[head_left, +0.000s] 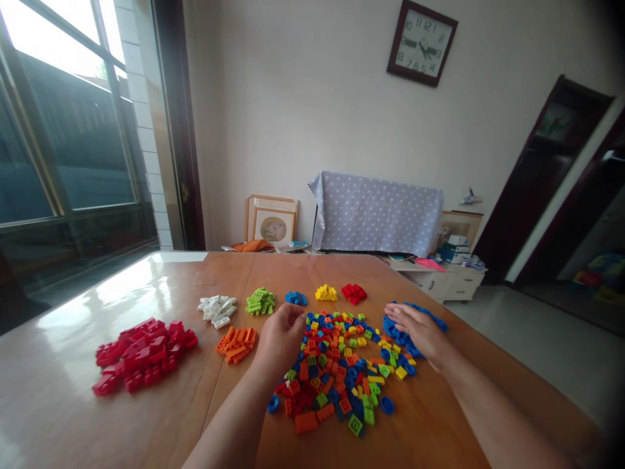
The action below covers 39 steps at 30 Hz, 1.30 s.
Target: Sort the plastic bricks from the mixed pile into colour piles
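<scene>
Head view. A glossy wooden table (146, 293) carries moulded plastic bricks, hard and studded. The mixed pile (336, 371), near centre, is a loose heap of red, blue, yellow, green and orange pieces, blocky apart from some round blue rings.

The left hand (280, 335) sits at the pile's far left edge with its fingers curled under. Whether it grips a piece cannot be told.

The right hand (420, 329) lies flat and released, palm down, on the blue ring heap (436, 318) just right of the pile. The heap's long axis runs across the table.
</scene>
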{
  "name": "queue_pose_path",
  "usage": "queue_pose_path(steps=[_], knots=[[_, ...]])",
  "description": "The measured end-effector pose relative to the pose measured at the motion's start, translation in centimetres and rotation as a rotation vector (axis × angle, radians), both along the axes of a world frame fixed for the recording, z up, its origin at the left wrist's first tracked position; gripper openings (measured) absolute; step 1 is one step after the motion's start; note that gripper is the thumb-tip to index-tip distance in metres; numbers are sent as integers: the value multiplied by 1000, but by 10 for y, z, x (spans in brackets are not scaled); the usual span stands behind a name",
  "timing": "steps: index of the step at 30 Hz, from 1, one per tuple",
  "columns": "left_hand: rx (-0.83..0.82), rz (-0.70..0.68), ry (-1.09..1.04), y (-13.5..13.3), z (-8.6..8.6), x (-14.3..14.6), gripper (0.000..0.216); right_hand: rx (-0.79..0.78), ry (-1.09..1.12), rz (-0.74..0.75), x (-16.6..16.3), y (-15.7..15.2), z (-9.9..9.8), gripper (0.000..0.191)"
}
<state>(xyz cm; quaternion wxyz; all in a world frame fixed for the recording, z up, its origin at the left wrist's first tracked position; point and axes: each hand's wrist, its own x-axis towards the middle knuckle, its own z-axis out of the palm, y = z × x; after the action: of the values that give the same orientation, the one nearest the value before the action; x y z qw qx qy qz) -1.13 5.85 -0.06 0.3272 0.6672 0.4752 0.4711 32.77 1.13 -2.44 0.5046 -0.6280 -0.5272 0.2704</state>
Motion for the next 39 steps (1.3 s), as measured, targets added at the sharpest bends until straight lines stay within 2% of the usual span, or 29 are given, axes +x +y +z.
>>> queue_pose_path(steps=[5,10,14,18,20,24,27,30,34,39], knots=[[14,-13,-40,6,-5,-2,28,27,-130,-35,1,-43,-24,52],[17,-10,-28,4,-4,-2,28,40,-342,45,-31,-54,-41,52],[19,4,-17,1,0,-2,28,52,-448,77,-61,-49,-42,49],[19,3,-6,1,2,-4,27,66,-429,150,-79,-40,-32,50],[25,14,-8,2,4,-5,26,97,-365,117,-77,-35,-29,51],[11,30,-55,1,7,-7,25,210,-184,-230,-49,-28,-35,57],[-9,39,-99,-1,10,-7,26,213,-133,-372,-28,-27,-45,60],[-22,37,-147,-2,14,-8,27,171,-186,-377,-23,-27,-51,60],[-58,60,-268,-2,20,-13,29,96,-343,-333,-35,-27,-51,55],[-102,56,-459,-3,28,-22,32,200,-289,-194,-49,-25,-49,51]])
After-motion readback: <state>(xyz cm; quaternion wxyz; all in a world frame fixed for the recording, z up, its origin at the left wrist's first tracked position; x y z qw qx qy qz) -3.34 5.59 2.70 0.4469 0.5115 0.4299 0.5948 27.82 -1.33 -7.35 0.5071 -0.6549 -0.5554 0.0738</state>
